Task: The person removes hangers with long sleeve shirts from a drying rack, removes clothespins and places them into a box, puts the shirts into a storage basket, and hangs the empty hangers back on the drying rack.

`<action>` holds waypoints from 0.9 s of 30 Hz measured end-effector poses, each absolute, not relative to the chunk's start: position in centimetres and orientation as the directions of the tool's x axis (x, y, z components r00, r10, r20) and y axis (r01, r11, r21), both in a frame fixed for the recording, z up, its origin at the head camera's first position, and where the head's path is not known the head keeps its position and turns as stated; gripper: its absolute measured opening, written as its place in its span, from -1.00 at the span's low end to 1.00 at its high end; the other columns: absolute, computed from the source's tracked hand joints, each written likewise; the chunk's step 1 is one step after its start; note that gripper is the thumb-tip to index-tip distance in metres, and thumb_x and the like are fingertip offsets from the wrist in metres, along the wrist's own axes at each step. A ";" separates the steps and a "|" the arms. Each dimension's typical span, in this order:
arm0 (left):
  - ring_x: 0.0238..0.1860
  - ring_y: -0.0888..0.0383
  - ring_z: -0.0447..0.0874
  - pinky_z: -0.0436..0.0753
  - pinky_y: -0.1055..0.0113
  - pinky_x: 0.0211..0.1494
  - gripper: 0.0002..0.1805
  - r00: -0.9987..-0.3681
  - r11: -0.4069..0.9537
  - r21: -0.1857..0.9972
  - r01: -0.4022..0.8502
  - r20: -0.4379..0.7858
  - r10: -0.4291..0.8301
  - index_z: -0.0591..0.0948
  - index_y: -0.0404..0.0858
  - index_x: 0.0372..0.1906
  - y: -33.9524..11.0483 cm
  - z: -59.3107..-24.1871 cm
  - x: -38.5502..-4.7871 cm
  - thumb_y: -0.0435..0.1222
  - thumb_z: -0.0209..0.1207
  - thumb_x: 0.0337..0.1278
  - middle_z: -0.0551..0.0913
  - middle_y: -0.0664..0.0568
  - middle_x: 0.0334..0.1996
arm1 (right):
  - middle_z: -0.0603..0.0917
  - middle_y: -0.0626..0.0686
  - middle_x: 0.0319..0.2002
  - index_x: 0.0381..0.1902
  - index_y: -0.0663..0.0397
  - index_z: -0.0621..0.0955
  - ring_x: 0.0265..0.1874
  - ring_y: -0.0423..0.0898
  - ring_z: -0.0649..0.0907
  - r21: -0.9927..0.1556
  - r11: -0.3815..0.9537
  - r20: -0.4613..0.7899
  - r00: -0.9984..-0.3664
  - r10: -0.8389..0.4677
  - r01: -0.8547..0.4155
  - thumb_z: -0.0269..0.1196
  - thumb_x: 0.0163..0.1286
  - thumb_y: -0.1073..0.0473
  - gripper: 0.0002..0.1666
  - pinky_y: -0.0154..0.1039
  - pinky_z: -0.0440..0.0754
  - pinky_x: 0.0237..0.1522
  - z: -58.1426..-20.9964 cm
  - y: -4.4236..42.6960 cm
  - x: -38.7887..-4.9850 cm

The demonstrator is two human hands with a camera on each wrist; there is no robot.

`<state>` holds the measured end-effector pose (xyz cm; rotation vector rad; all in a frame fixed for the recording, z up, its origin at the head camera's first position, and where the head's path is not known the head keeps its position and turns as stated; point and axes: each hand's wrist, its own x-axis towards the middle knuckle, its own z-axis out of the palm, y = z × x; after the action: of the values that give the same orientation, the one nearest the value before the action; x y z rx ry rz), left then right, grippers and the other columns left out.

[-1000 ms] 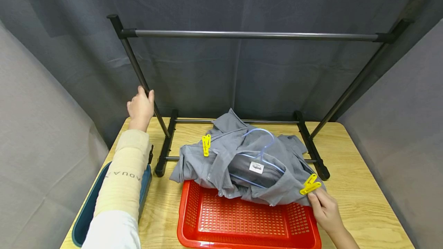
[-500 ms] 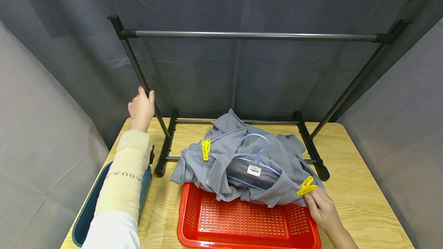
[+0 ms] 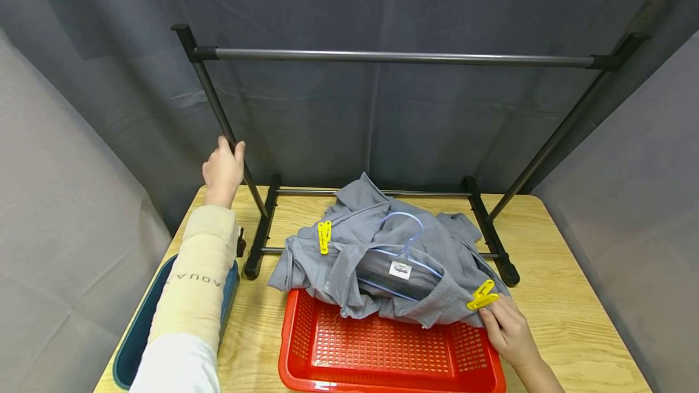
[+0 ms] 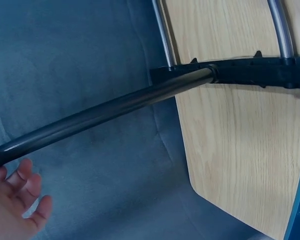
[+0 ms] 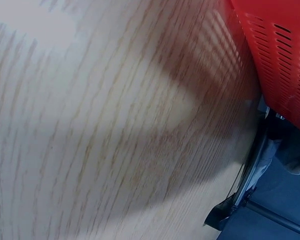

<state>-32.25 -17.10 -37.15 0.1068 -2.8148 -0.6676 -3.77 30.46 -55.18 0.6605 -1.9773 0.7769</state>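
In the head view my left hand [image 3: 222, 171] holds the left upright post [image 3: 218, 108] of a black clothes rack, thumb on one side and fingers on the other. The left wrist view shows the loosely bent fingers [image 4: 27, 187] beside the post. A grey shirt [image 3: 355, 217] lies crumpled over the back of a red basket [image 3: 382, 381]. Inside its collar is a light blue hanger [image 3: 417, 232], hook up. Yellow clothespins sit on its left shoulder [image 3: 324, 237] and right shoulder [image 3: 483, 296]. My right hand [image 3: 510, 329] pinches the shirt by the right clothespin; its fingertips are partly hidden.
The rack's top bar [image 3: 382, 57] runs across above the shirt, and its black feet [image 3: 491, 235] stand on the wooden table [image 3: 568, 302]. A teal bin [image 3: 144, 314] is at the left, partly under my left forearm. Grey curtains [image 3: 306, 120] enclose the table.
My right hand has shifted slightly left and toward me with the shirt's right shoulder and clothespin. The hanger's hook has dropped a little to the left. My left hand stays on the post.
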 end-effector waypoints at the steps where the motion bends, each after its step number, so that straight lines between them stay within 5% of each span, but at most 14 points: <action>1: -0.05 -0.29 0.47 0.32 -0.13 0.06 -0.24 -0.968 0.891 0.455 -0.011 0.220 -0.124 0.17 -0.37 0.25 -17.1 -37.1 -32.2 0.18 -0.41 0.28 0.50 -0.37 -0.07 | 0.50 0.08 -0.50 -0.52 0.31 0.52 -0.41 -0.13 0.44 -0.261 0.665 0.873 -0.465 -0.147 -0.700 -0.05 0.43 0.02 -0.50 -0.43 0.28 -0.16 -55.2 30.5 -3.8; 9: 0.00 -0.30 0.43 0.33 -0.13 0.05 -0.26 -0.951 0.873 0.488 -0.016 0.262 -0.164 0.14 -0.36 0.24 -16.6 -37.0 -31.7 0.18 -0.32 0.27 0.43 -0.35 0.03 | 0.48 0.06 -0.54 -0.54 0.30 0.51 -0.48 -0.11 0.40 -0.237 0.682 0.881 -0.449 -0.150 -0.692 -0.05 0.43 0.00 -0.49 -0.39 0.25 -0.23 -55.0 30.4 -3.9; 15: -0.02 -0.16 0.37 0.33 -0.04 -0.02 -0.52 -0.792 0.822 0.551 0.147 0.563 -0.235 0.30 -0.31 0.06 -14.9 -36.5 -30.5 0.00 -0.15 0.29 0.35 -0.21 -0.05 | 0.48 0.06 -0.54 -0.55 0.29 0.51 -0.49 -0.11 0.40 -0.235 0.678 0.884 -0.444 -0.150 -0.697 -0.05 0.43 0.00 -0.49 -0.37 0.25 -0.25 -54.9 30.3 -4.0; 21: -0.23 -0.13 0.44 0.41 0.03 -0.13 -0.76 -0.541 0.760 0.268 0.592 0.831 0.128 0.44 -0.39 -0.18 -12.6 -36.0 -28.9 -0.26 -0.03 0.22 0.45 -0.22 -0.25 | 0.48 0.06 -0.55 -0.55 0.30 0.51 -0.50 -0.10 0.40 -0.232 0.678 0.889 -0.435 -0.143 -0.698 -0.05 0.43 0.01 -0.49 -0.36 0.25 -0.27 -54.7 30.2 -4.1; 24: -0.29 -0.10 0.47 0.45 0.06 -0.21 -0.79 -0.448 0.702 0.124 0.701 0.843 0.298 0.47 -0.38 -0.23 -11.5 -35.8 -27.9 -0.28 -0.03 0.21 0.50 -0.18 -0.32 | 0.48 0.06 -0.56 -0.55 0.30 0.51 -0.51 -0.09 0.40 -0.229 0.679 0.890 -0.432 -0.143 -0.698 -0.05 0.43 0.01 -0.49 -0.34 0.26 -0.30 -54.6 30.2 -4.2; 27: -0.36 -0.03 0.47 0.44 0.11 -0.26 -0.80 -0.432 0.640 0.066 0.765 0.790 0.435 0.48 -0.34 -0.21 -10.6 -35.9 -26.9 -0.28 0.00 0.19 0.51 -0.11 -0.38 | 0.47 0.06 -0.56 -0.56 0.30 0.51 -0.51 -0.09 0.40 -0.227 0.680 0.891 -0.430 -0.143 -0.697 -0.05 0.43 0.01 -0.49 -0.31 0.26 -0.33 -54.5 30.2 -4.2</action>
<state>-26.86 -10.57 -35.89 -0.9325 -2.0840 -0.5436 -4.21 30.17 -54.51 0.6528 -1.9442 0.7356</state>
